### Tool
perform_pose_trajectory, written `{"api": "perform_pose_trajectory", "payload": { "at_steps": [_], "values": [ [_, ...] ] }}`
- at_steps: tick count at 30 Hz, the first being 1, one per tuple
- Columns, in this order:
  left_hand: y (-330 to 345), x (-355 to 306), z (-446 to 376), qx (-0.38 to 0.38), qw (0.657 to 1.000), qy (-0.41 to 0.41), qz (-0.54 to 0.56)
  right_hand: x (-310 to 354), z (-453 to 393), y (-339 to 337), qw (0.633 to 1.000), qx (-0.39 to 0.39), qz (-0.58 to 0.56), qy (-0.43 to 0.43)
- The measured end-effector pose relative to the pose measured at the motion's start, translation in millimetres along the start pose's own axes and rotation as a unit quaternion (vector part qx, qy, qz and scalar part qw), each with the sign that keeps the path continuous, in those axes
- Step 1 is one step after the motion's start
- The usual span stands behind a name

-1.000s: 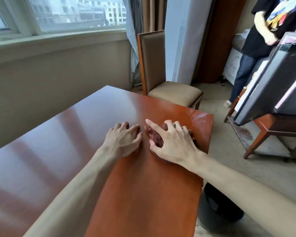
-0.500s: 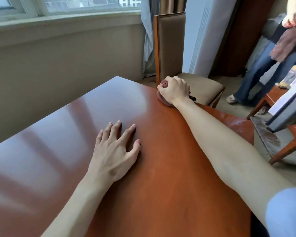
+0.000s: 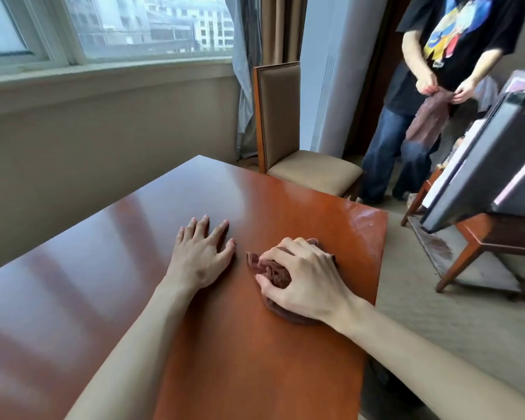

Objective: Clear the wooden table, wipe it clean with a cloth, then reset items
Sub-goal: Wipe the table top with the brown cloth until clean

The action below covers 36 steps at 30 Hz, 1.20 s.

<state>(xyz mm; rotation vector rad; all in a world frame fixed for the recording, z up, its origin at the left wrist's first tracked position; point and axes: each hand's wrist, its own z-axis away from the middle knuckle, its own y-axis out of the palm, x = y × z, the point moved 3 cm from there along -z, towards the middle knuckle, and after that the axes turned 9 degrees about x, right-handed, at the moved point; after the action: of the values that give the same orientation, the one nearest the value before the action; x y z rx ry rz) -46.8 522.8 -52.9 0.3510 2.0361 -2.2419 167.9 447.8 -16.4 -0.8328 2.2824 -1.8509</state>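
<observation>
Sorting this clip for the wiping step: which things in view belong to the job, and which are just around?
Part of the job:
wooden table
brown cloth, bunched on the table
right hand, gripping the cloth
left hand, flat on the table

Just around:
chair past the table's far edge
second person holding another cloth
window

You see a window (image 3: 109,28) with daylight above a beige wall (image 3: 73,140). Right of the window hang curtains (image 3: 255,56), and below them stands a padded chair (image 3: 288,140) on beige carpet (image 3: 455,322).
</observation>
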Motion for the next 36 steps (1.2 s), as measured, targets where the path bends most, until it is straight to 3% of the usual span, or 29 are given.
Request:
{"api": "perform_pose_trajectory", "payload": {
  "at_steps": [4,9,14,18,21,31,36],
  "values": [
    [0,1,0,0.002,1.0,0.0,0.003,-12,-23,2,1.0,-0.011,-0.004,0.025],
    [3,2,-1,-0.009,1.0,-0.003,0.007,-64,-129,21,0.994,-0.006,0.045,0.102],
    [8,7,-7,-0.023,1.0,-0.006,0.012,-97,-241,41,0.987,-0.035,0.023,0.154],
    [6,5,-6,-0.027,0.999,-0.014,0.014,-102,-283,50,0.983,-0.024,0.018,0.181],
    [3,3,-4,-0.022,1.0,-0.014,0.016,-85,-247,48,0.989,-0.016,0.033,0.143],
    [1,2,-1,0.003,1.0,-0.008,0.004,3,4,5,0.999,0.0,-0.015,-0.048],
    [3,3,-2,0.001,1.0,-0.005,0.002,-45,-42,1,1.0,-0.001,0.003,0.012]
  ]
}}
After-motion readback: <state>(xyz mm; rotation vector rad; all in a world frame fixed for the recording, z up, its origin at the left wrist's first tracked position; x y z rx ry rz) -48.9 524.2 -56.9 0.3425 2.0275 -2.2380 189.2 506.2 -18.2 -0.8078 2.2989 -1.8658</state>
